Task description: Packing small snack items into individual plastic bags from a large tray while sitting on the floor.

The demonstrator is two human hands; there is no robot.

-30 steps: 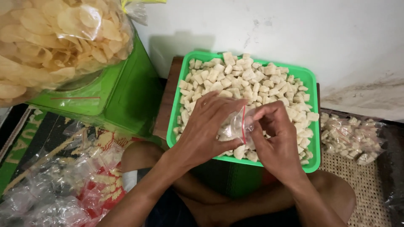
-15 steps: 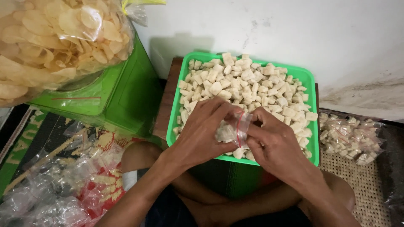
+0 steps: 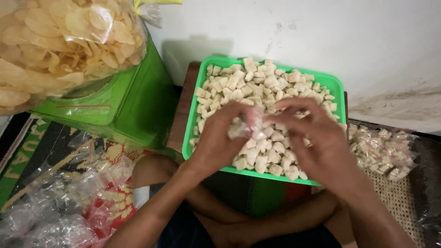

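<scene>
Your left hand [image 3: 219, 138] and right hand [image 3: 317, 138] both pinch a small clear bag [image 3: 245, 126], blurred, holding pale cubes with a red strip, just above the green tray [image 3: 200, 82] of cubes.

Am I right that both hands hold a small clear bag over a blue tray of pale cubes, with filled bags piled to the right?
Not quite: the tray is green, not blue, as the head view shows. Both the left hand and right hand hold the small clear bag over it, with filled bags piled to the right.
</scene>
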